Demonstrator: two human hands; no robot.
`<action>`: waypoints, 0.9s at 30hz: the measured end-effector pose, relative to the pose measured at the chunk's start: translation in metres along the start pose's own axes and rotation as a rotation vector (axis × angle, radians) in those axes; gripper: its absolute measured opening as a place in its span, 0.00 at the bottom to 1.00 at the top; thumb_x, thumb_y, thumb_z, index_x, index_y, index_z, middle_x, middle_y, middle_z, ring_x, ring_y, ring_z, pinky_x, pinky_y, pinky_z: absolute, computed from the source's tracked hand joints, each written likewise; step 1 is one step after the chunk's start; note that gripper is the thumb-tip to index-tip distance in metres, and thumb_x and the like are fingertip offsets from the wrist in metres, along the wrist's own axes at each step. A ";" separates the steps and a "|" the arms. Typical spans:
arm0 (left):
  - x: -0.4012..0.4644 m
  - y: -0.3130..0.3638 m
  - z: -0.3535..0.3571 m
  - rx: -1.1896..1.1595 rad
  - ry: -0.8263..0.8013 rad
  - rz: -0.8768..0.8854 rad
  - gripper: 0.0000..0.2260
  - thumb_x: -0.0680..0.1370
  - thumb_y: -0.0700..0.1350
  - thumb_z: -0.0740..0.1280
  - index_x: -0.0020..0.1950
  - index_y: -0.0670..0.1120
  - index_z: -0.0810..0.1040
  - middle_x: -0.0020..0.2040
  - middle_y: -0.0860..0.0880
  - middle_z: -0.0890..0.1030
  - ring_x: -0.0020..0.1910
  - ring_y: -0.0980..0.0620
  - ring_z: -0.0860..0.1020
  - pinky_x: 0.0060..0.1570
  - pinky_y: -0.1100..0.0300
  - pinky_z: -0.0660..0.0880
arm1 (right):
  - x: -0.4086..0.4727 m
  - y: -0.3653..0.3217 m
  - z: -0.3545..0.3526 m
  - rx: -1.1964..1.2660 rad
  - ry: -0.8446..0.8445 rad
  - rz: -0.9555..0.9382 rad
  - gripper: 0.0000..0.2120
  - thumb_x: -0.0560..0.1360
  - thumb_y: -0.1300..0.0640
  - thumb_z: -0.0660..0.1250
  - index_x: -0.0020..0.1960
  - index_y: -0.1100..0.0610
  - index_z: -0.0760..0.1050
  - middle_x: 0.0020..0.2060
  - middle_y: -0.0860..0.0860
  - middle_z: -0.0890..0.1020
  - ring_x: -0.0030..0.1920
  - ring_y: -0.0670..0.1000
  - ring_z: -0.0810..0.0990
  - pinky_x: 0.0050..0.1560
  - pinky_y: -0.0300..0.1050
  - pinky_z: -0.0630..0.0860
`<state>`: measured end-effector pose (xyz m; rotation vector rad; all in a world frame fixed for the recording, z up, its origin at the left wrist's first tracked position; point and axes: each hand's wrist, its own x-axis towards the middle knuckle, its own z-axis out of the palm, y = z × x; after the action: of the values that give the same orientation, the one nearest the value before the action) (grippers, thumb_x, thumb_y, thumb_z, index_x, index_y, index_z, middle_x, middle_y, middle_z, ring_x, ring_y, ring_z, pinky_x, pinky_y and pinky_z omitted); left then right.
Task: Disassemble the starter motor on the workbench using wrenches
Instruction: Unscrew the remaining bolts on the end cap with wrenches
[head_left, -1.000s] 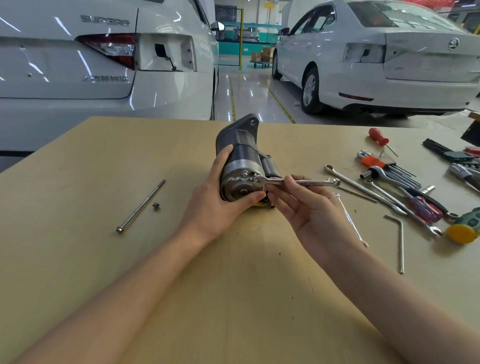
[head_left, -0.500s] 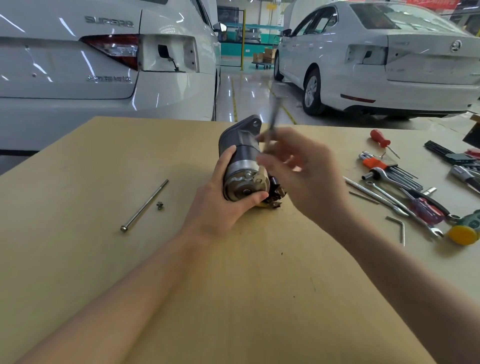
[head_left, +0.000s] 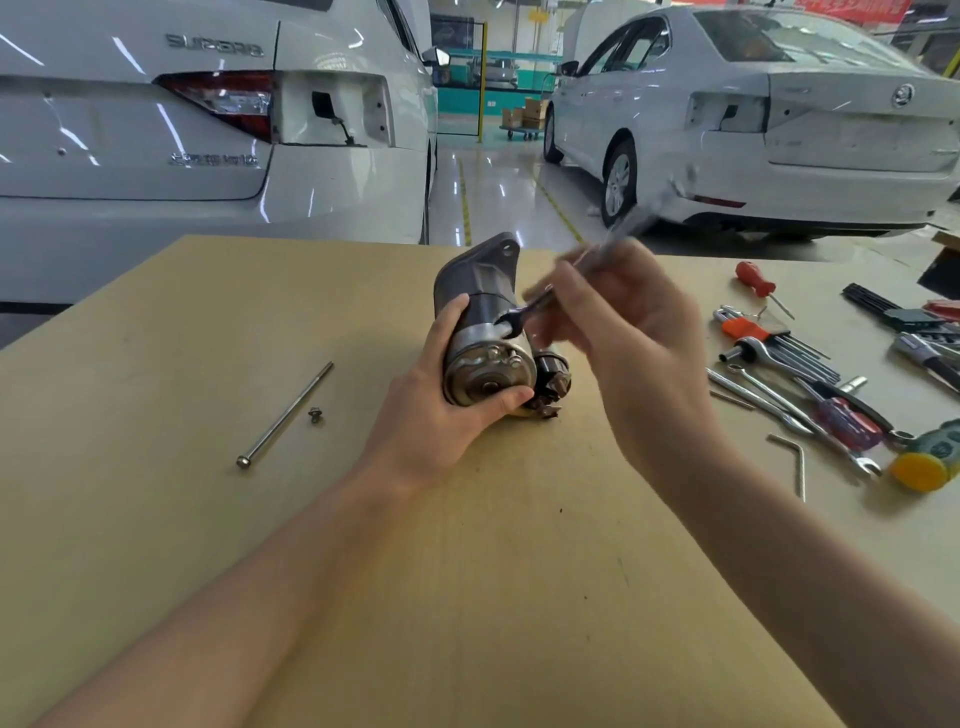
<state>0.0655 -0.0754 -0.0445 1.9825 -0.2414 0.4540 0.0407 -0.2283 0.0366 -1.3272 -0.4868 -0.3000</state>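
Observation:
The starter motor (head_left: 480, 312) lies on the wooden workbench (head_left: 467, 597), its round metal end cap facing me. My left hand (head_left: 441, 415) grips that end, thumb under the cap and fingers over the body. My right hand (head_left: 623, 338) holds a small open-end wrench (head_left: 524, 312) tilted up to the right; its jaw hovers just above the end cap and its far end is blurred. A long through bolt (head_left: 284, 415) and a small screw (head_left: 315, 414) lie on the bench to the left.
Several wrenches, hex keys and screwdrivers (head_left: 810, 379) are spread at the right of the bench, with a bent hex key (head_left: 797, 462) and a yellow-capped tool (head_left: 922, 470) nearer me. Two white cars (head_left: 208, 130) stand behind the bench.
My right hand took the wrench off the end cap, swung it upward, and now has the jaw tilted back down near the cap. My left hand kept its grip on the motor.

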 end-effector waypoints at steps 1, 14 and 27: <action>0.000 0.000 0.000 -0.006 0.000 0.000 0.41 0.66 0.54 0.78 0.73 0.64 0.61 0.50 0.69 0.77 0.49 0.74 0.76 0.46 0.82 0.66 | -0.008 0.005 -0.006 0.120 0.073 0.116 0.03 0.78 0.67 0.62 0.47 0.64 0.74 0.36 0.56 0.82 0.36 0.51 0.81 0.40 0.41 0.79; 0.001 0.005 -0.001 -0.032 0.006 0.017 0.44 0.61 0.63 0.74 0.74 0.62 0.60 0.50 0.68 0.75 0.47 0.76 0.75 0.45 0.81 0.68 | -0.027 0.035 -0.013 0.560 0.235 0.491 0.07 0.77 0.67 0.63 0.54 0.66 0.71 0.41 0.60 0.82 0.43 0.55 0.85 0.41 0.41 0.80; 0.001 0.000 0.001 -0.034 0.013 0.004 0.42 0.65 0.56 0.78 0.74 0.63 0.60 0.49 0.68 0.77 0.48 0.73 0.77 0.45 0.80 0.68 | -0.020 0.026 -0.019 0.144 0.095 0.203 0.03 0.77 0.67 0.64 0.47 0.61 0.74 0.39 0.58 0.84 0.40 0.54 0.85 0.42 0.41 0.80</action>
<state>0.0666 -0.0758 -0.0449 1.9452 -0.2433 0.4622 0.0388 -0.2425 0.0010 -1.2049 -0.2858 -0.1555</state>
